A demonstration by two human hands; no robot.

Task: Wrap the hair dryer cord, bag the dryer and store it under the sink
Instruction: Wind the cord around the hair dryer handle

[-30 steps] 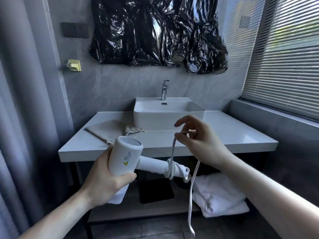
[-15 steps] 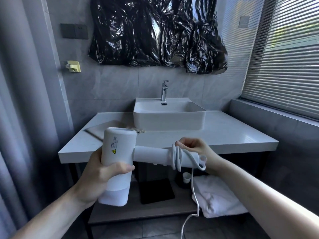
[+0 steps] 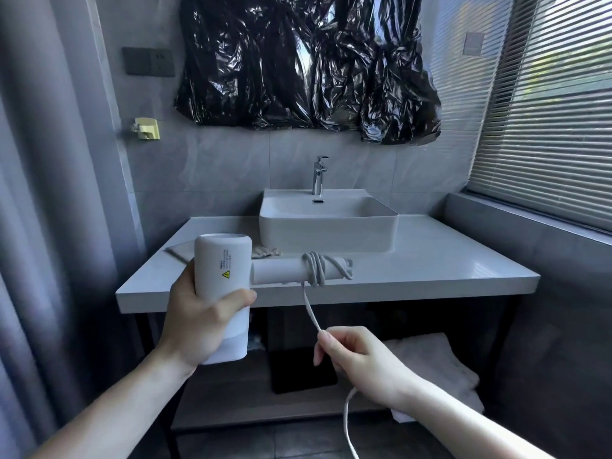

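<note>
Cord-wrapping step: in front of the sink, left hand grips the hair dryer; right hand pinches the cord below the coiled handle. Next, likely another loop.

The left hand grips the hair dryer by its body; the handle sticks out to the right of that grip, with the cord coiled around its far end. From the coil the cord drops to the right hand, lower right. Behind the grip lies the counter, the sink on it. A bag lies on the counter just behind the dryer.
</note>
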